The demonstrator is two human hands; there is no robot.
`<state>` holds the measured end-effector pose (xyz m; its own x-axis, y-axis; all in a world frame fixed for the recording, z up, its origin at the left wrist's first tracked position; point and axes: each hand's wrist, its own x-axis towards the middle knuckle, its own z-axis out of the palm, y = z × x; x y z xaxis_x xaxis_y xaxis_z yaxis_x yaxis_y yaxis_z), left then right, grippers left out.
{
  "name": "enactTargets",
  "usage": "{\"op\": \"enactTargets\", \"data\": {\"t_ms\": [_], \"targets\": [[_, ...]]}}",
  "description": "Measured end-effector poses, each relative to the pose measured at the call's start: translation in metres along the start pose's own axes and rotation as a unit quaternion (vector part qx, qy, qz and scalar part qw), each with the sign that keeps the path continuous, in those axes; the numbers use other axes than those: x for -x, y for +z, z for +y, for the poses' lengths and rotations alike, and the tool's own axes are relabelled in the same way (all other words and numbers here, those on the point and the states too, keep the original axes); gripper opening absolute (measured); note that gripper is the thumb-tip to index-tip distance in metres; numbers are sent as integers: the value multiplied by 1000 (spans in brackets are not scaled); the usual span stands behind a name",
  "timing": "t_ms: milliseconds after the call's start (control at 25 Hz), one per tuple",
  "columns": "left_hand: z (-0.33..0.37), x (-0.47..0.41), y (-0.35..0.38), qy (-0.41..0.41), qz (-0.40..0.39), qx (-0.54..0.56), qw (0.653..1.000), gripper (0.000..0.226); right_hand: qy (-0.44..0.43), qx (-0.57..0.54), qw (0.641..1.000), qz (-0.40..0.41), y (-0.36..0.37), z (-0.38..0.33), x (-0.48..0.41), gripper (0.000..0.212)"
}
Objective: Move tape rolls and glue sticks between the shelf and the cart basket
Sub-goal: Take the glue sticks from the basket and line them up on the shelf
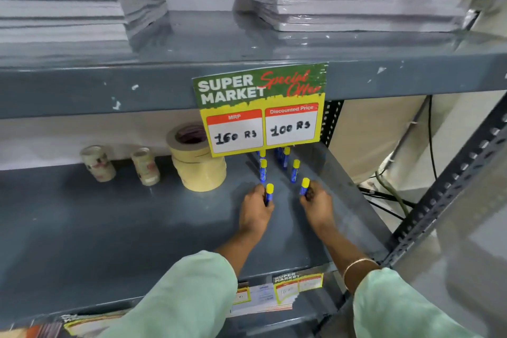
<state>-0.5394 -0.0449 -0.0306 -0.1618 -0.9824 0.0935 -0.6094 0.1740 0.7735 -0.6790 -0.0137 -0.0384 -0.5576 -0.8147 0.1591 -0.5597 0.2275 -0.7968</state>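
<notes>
Both hands reach onto the grey metal shelf point(109, 222) in the middle of the frame, pale green sleeves point(178, 296) filling the bottom edge. The left hand point(256, 208) is closed around a blue glue stick with a yellow cap point(269, 193), held upright just left of centre. The right hand point(317, 204) grips a second glue stick point(304, 186) the same way, just right of centre; a thin gold bangle point(356, 265) circles that wrist.

Behind the hands, more glue sticks point(295, 170) stand upright on the shelf, in two loose rows running back under a hanging price card point(262, 110) that reads "Super Market Special Offer". How many stand behind the card is hard to say, since it hides their tops.

Left of the card, a stack of wide beige masking tape rolls point(199, 162) sits on the shelf. Further left, two small stacks of clear tape rolls point(145, 166) stand apart from each other.

On the shelf above, across the top of the frame, lie piles of wrapped white paper point(356, 0). Smaller price labels point(297, 284) hang along the shelf's front edge at lower centre.
</notes>
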Motion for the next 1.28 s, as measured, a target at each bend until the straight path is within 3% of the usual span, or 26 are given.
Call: {"op": "enactTargets", "data": {"t_ms": [120, 240, 360, 480, 560, 680, 800, 1000, 1080, 1160, 1280], "targets": [[-2, 0, 2, -8, 1, 24, 1000, 9, 8, -4, 1000, -8, -1, -2, 0, 14], [-3, 6, 0, -9, -5, 59, 998, 20, 32, -37, 999, 6, -2, -6, 5, 44], [-7, 11, -14, -4, 6, 80, 997, 37, 12, -23, 994, 109, -8, -31, 9, 66], [-17, 15, -39, -23, 22, 98, 995, 47, -41, -21, 978, 204, -12, -73, 8, 68], [-26, 16, -63, -36, 44, 105, 993, 45, -77, -28, 973, 217, -5, -104, 12, 71], [-46, 24, -114, -57, 126, 127, 982, 40, -102, 1, 980, 170, 26, -159, 30, 74], [-78, 46, -182, -82, 232, 153, 957, 31, -217, -32, 963, 154, 78, -220, 70, 70], [-183, 123, -330, -115, 431, 169, 879, 17, -321, -154, 935, -2, 198, -315, 191, 65], [-241, 178, -394, -168, 483, 147, 847, 5, -344, -194, 917, -63, 248, -346, 258, 61], [-308, 244, -445, -258, 514, 112, 811, 12, -352, -219, 901, -129, 298, -370, 332, 59], [-408, 346, -482, -419, 479, 90, 766, 26, -369, -193, 874, -251, 367, -383, 442, 55]]}}
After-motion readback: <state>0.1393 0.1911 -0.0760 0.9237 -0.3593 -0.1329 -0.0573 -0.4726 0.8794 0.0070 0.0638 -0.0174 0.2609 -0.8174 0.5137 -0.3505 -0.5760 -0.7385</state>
